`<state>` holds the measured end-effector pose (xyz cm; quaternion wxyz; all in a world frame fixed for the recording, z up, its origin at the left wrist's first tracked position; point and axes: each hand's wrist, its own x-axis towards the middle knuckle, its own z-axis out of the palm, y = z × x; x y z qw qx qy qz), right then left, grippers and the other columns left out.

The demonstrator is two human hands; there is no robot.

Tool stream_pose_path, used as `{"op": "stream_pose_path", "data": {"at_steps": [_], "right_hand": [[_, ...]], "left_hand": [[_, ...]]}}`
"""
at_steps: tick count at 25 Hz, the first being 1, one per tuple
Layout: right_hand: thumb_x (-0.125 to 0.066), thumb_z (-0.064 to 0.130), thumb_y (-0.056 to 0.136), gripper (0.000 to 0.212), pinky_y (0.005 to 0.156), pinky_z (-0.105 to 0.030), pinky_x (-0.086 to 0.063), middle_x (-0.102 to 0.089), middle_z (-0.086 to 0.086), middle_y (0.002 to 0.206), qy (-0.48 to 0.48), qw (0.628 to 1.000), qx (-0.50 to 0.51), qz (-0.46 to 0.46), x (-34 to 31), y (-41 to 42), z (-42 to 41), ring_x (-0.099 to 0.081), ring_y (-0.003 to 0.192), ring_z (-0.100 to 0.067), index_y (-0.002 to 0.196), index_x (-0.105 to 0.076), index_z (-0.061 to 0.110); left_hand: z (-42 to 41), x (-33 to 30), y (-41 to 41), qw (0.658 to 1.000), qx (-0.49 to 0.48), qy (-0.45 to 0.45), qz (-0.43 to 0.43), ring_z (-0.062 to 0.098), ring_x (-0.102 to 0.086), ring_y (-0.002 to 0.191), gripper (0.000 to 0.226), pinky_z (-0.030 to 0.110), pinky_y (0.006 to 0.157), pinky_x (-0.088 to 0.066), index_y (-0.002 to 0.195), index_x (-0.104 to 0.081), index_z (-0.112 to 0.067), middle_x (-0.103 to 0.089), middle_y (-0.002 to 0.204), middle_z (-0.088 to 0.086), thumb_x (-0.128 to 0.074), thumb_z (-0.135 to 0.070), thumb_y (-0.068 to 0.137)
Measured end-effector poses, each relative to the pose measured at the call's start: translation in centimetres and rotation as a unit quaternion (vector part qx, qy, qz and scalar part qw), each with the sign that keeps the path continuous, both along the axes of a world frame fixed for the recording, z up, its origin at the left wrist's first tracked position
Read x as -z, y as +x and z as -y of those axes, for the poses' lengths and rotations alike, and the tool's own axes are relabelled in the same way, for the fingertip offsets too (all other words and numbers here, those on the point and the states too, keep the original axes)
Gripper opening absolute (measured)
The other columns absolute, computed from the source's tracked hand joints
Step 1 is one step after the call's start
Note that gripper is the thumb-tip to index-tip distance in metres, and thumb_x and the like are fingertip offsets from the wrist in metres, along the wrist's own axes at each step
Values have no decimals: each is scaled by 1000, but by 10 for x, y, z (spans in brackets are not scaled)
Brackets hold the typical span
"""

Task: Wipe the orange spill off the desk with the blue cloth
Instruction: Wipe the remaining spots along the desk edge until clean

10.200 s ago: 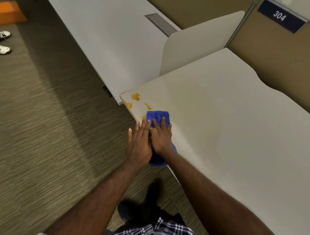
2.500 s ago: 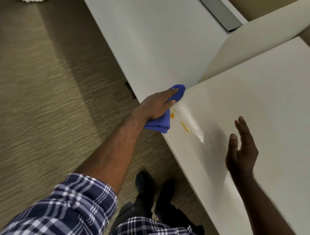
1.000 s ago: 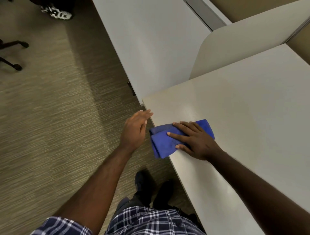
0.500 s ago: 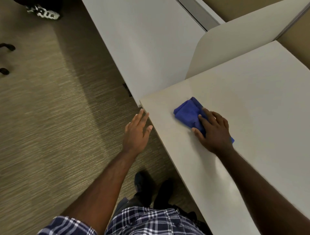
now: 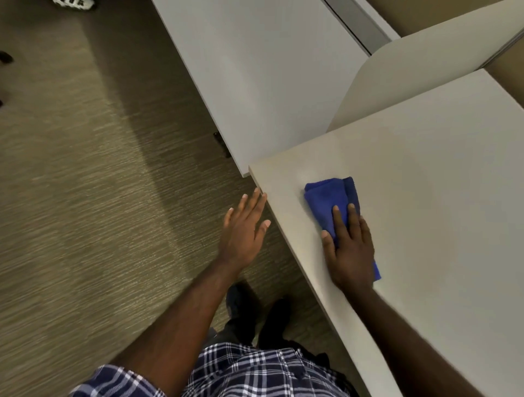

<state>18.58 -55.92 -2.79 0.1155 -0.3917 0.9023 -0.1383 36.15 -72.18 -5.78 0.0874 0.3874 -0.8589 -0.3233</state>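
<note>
The folded blue cloth point(image 5: 329, 201) lies flat on the white desk point(image 5: 425, 198), a little in from its near-left corner. My right hand point(image 5: 350, 249) presses down on the cloth's near half, fingers flat and pointing away from me. My left hand point(image 5: 245, 226) hovers open over the floor just off the desk's left edge, fingertips close to that edge, holding nothing. No orange spill shows on the desk surface around the cloth.
A second white desk point(image 5: 269, 70) runs along the far side, with a curved divider panel point(image 5: 425, 65) between the two. Carpet point(image 5: 85, 198) spreads to the left. My dark shoes point(image 5: 255, 314) stand under the desk edge. A sneaker point(image 5: 73, 3) lies at the top left.
My right hand has slid the cloth slightly toward me and turned it, so my fingers now point straight away. My left hand stays open beside the desk edge. The orange marks seen earlier are gone.
</note>
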Motion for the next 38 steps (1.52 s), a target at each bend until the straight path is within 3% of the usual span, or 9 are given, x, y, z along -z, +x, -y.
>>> {"op": "stream_pose_path", "data": {"at_steps": [4, 9, 19, 27, 31, 34, 38], "right_hand": [[-27, 48, 102, 56, 120, -43, -13, -8, -4, 165, 14, 997, 74, -3, 3, 40, 23, -14, 149, -34, 155, -10, 40], [-29, 48, 102, 58, 120, -49, -12, -5, -8, 165, 21, 992, 123, 9, 4, 8, 70, -8, 150, -36, 155, -11, 36], [-31, 53, 100, 60, 121, -48, -13, -5, -6, 165, 13, 1000, 11, 2, 0, -15, 150, -6, 151, -33, 155, -13, 37], [-34, 57, 98, 59, 119, -45, -16, -7, 2, 166, 2, 984, -176, -4, 2, 14, 152, -7, 152, -29, 153, -18, 43], [-35, 52, 100, 57, 121, -43, -13, -9, 0, 165, 20, 996, -84, -5, -2, -15, 137, -8, 152, -27, 153, -16, 41], [-38, 48, 100, 57, 122, -44, -16, -13, -4, 165, 15, 1000, 27, 4, -5, -46, 105, -12, 151, -30, 154, -21, 37], [-46, 38, 100, 57, 121, -43, -20, -18, -9, 163, -8, 995, 97, -11, -8, -64, 56, -19, 149, -31, 154, -27, 28]], "left_hand": [[-1, 3, 0, 1000, 12, 7, 5, 12, 2, 151, 67, 47, 118, -2, 154, -5, -31, 2, 163, -13, -33, -52, 98], [4, 6, 1, 999, 27, 15, 17, 10, 7, 150, 70, 47, 118, 0, 153, 4, -32, 9, 161, -14, -26, -59, 96], [17, 12, 8, 998, 62, 18, 10, 6, 7, 149, 65, 45, 117, 1, 150, 8, -39, 9, 160, -20, -21, -59, 97], [13, 12, 6, 997, 50, 49, -19, 7, -3, 149, 63, 42, 117, -9, 153, 3, -35, 6, 159, -20, -30, -45, 100], [14, 10, 6, 996, 56, 58, -20, 7, -2, 149, 65, 43, 117, -9, 152, 5, -38, 7, 159, -20, -30, -50, 99], [13, 8, 7, 996, 56, 61, -31, 8, -3, 149, 66, 45, 117, -10, 153, 3, -37, 5, 159, -20, -30, -54, 98], [14, 8, 7, 996, 59, 56, -36, 10, -5, 149, 67, 46, 116, -10, 154, -1, -32, 4, 160, -17, -27, -57, 97]]}}
